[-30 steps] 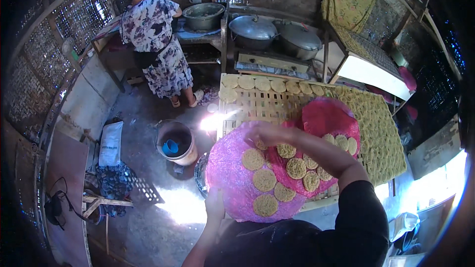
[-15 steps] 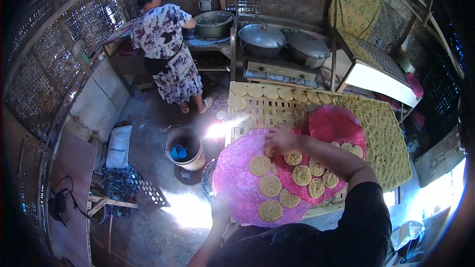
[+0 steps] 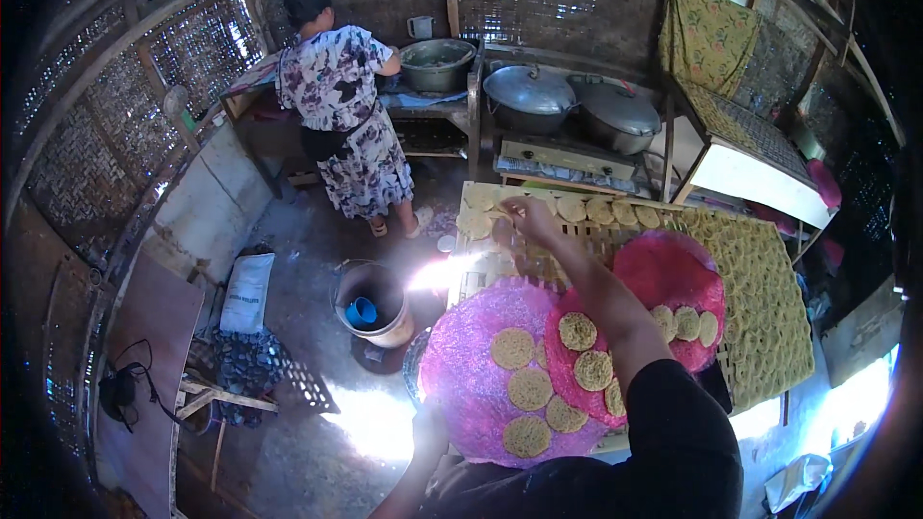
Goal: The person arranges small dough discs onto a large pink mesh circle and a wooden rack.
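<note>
Over the far left corner of a slatted bamboo rack [image 3: 567, 240], my right hand [image 3: 531, 219] is reached out with fingers pinched down. A yellowish flat round noodle cake seems to be in the fingertips, mostly hidden by them. My left hand [image 3: 430, 431] is closed on the near left edge of a round purplish-pink mat [image 3: 461, 346], its fingers partly hidden. Several noodle cakes [image 3: 529, 389] lie on this mat. Overlapping it is a redder round mat [image 3: 562, 356] with more cakes, partly covered by my right forearm. A row of pale rounds [image 3: 599, 211] lines the rack's far edge.
Another red mat [image 3: 673, 264] and a panel covered in cakes [image 3: 769, 317] lie to the right. Lidded pots [image 3: 529, 96] stand on a stove behind. A bucket [image 3: 389, 322] with a blue cup [image 3: 361, 311] is left. Another person [image 3: 341, 115] works at a basin [image 3: 437, 65].
My right hand has moved from the purplish-pink mat away to the rack's far left corner. Some cakes are now behind my forearm. My left hand stays at the mat's edge; the view has shifted slightly.
</note>
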{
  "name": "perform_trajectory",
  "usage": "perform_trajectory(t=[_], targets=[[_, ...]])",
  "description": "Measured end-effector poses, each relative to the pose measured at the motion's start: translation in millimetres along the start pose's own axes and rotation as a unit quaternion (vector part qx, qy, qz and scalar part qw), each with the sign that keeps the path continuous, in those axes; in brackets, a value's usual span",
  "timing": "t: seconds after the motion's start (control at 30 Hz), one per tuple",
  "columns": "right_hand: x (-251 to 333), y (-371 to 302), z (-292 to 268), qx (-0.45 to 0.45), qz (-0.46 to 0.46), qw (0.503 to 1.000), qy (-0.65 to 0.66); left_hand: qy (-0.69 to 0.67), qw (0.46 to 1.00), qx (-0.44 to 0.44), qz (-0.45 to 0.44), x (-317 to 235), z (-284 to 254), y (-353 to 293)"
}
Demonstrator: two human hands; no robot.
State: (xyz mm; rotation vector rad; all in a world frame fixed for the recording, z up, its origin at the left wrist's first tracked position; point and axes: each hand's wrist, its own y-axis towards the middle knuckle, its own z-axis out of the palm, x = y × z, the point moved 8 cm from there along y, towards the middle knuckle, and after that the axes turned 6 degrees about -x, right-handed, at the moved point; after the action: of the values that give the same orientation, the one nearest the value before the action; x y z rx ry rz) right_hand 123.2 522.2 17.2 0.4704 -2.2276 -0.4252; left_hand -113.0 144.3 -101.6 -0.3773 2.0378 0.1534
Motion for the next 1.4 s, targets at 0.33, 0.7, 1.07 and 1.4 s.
perform_trajectory(t=[0.33, 0.7, 1.07, 1.4], targets=[[-66, -35, 18, 0.073, 0.03, 0.994, -0.075, 0.048, 0.996, 0.052, 0.048, 4, 19, 3], [117, -214, 35, 0.409, -0.104, 0.887, -0.186, -0.05, 0.997, -0.023, 0.054, 14, 5, -1], [-18, -142, -38, 0.147, 0.208, 0.95, 0.183, -0.057, 0.998, 0.021, 0.033, 6, 10, 4], [-146, -54, -27, -0.171, 0.338, 0.849, 0.368, -0.095, 0.995, 0.001, -0.036, -15, 3, -1]])
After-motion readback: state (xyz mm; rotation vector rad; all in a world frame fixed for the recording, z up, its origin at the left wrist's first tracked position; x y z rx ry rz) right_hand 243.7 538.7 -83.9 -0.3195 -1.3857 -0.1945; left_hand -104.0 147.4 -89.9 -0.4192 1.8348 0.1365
